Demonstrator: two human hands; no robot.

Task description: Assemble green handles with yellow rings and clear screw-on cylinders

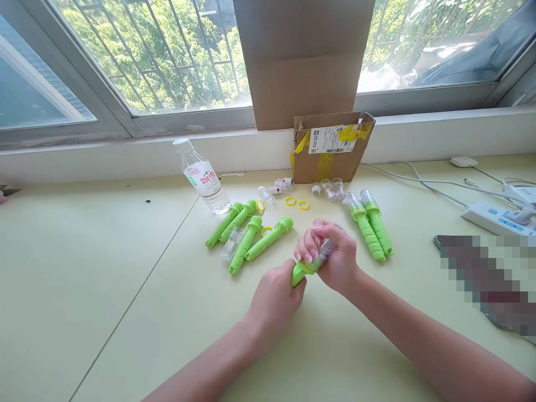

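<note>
My left hand [278, 290] is closed round the green handle [300, 272] of a small flashlight-like stick. Over its other end sits a clear ribbed plastic cap [324, 251], and my right hand [339, 254] is wrapped round that cap. Where handle and cap meet, a yellow ring [309, 267] shows. Left of my hands lie several green threaded handles [270, 239] without caps, beside clear caps [233, 244] and loose yellow rings [304, 205]. To the right, two green sticks with clear caps [370, 231] lie side by side.
An open cardboard box [329, 159] stands against the wall. Near it are clear caps [334, 190] and small white parts with red dots [281, 187]. A water bottle [205, 181] stands left. A power strip [500, 218], cables and a pixelated object [488, 279] lie right.
</note>
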